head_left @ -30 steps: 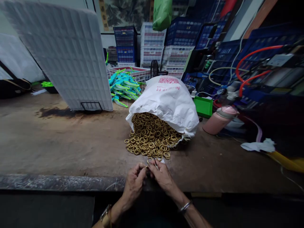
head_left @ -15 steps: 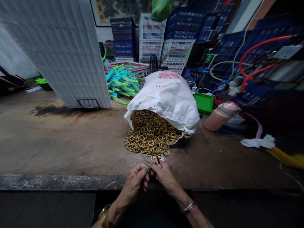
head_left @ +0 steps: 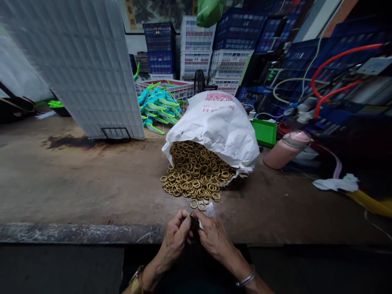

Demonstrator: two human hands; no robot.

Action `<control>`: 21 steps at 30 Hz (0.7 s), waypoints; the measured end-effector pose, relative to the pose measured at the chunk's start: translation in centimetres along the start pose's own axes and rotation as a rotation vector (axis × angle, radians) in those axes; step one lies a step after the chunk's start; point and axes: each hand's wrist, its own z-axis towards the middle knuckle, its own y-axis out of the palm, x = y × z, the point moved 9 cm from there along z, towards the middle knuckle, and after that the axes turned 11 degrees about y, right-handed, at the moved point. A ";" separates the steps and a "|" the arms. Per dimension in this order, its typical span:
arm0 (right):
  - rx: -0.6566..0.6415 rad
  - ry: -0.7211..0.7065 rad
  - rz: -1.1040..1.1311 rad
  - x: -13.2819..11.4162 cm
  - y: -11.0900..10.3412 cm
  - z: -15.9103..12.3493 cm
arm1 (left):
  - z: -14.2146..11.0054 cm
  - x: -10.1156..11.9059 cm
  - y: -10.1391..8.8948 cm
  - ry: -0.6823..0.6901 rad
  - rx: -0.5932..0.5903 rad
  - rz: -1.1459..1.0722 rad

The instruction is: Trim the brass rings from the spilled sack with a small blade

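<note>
Close to the table's front edge, my left hand [head_left: 175, 232] is closed in a pinch on a brass-coloured ring [head_left: 192, 213], mostly hidden by fingers. My right hand [head_left: 214, 234] is wrapped round a small knife-like tool [head_left: 201, 225] with a whitish handle and a dark blade-like end. That dark end meets the ring between my fingertips; its exact shape is hard to make out. Just beyond my hands lie two loose rings. Behind them a heap of such rings [head_left: 196, 167] spills from a white sack [head_left: 217, 126] lying on its side.
A tall pale ribbed panel [head_left: 76, 69] stands on the wooden table [head_left: 92, 183] at left. Turquoise-and-green pieces [head_left: 159, 104] are piled behind. At right are a green tray [head_left: 265, 132], a pink bottle [head_left: 286, 149] and orange hoses [head_left: 339, 57]. Stacked crates [head_left: 196, 45] fill the back.
The tool's dark end has turned from pointing away to lying across toward my left fingers. A second loose ring shows in front of the heap. The view has shifted slightly.
</note>
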 end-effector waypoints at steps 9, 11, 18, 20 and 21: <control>0.055 0.152 -0.227 1.5 -0.7 0.2 | -1.1 1.0 0.5 0.000 -0.036 -0.001; 0.138 0.226 -0.237 2.8 -1.7 0.6 | -1.6 1.1 1.1 -0.037 -0.091 -0.078; 0.324 0.303 -0.180 4.1 -3.6 1.2 | -1.6 -0.4 0.9 -0.179 -0.005 -0.414; 0.341 0.307 -0.210 3.5 -3.7 1.3 | -1.5 -0.5 0.7 -0.194 0.033 -0.477; 0.346 0.312 -0.223 3.3 -3.7 1.4 | -1.5 -0.5 0.6 -0.203 0.042 -0.511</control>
